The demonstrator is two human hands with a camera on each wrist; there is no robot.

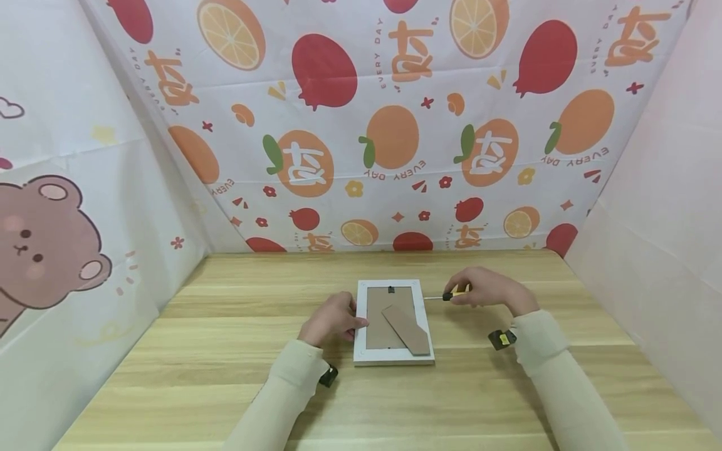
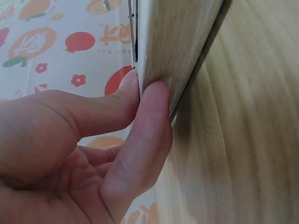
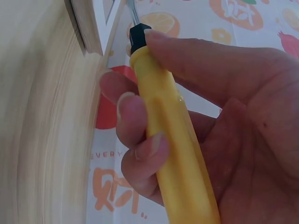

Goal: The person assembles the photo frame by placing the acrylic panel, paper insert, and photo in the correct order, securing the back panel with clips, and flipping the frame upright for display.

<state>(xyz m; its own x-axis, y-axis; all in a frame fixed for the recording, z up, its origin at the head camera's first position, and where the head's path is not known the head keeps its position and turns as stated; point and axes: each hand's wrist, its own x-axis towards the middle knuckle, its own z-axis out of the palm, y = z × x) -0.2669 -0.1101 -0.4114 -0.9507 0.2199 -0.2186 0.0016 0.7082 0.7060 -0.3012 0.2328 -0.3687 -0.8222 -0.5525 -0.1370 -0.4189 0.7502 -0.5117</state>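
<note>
A white picture frame (image 1: 394, 357) lies face down on the table, its brown backing board (image 1: 379, 332) showing. A brown stand leg (image 1: 407, 330) sits slanted across that board, and a small black tab (image 1: 392, 289) is near the top. My left hand (image 1: 334, 318) grips the frame's left edge, thumb on top; the left wrist view shows a finger (image 2: 152, 107) against the side wall. In my right hand (image 1: 486, 290) is a screwdriver (image 3: 170, 135) with a yellow handle and black collar. Its metal shaft (image 1: 433, 298) points left at the frame's right edge; whether the tip touches is unclear.
The wood-grain table (image 1: 237, 351) stretches around the frame on all sides. A fruit-printed cloth (image 1: 395, 200) hangs behind it, with a bear-printed sheet (image 1: 141, 207) at the left and a pale sheet (image 1: 648, 238) at the right. Dark wrist devices (image 1: 501, 339) are worn at both cuffs.
</note>
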